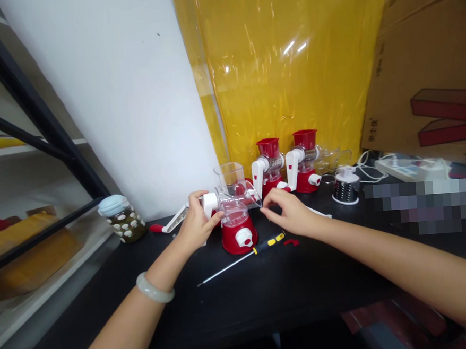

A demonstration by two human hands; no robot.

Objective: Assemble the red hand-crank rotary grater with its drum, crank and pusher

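A rotary grater [239, 238] with a red base, a white knob and a clear body stands upright on the black table. My left hand [198, 222] is closed around the white round end piece [210, 203] on the left of its clear barrel. At the barrel's right end, my right hand [285, 210] has thumb and fingers pinched at the clear rim. A white crank with a red grip [157, 228] reaches out left, partly hidden by my left hand. In front of the base lies a screwdriver [262, 246], with a small red piece [291, 242] beside its handle.
Two red-and-white rotary graters [269, 148] [305, 137] stand behind to the right. A metal grater drum [346, 189] sits farther right, near white cables and a power strip [412, 167]. A blue-lidded jar [120, 219] stands left. Yellow plastic sheeting [289, 59] hangs behind.
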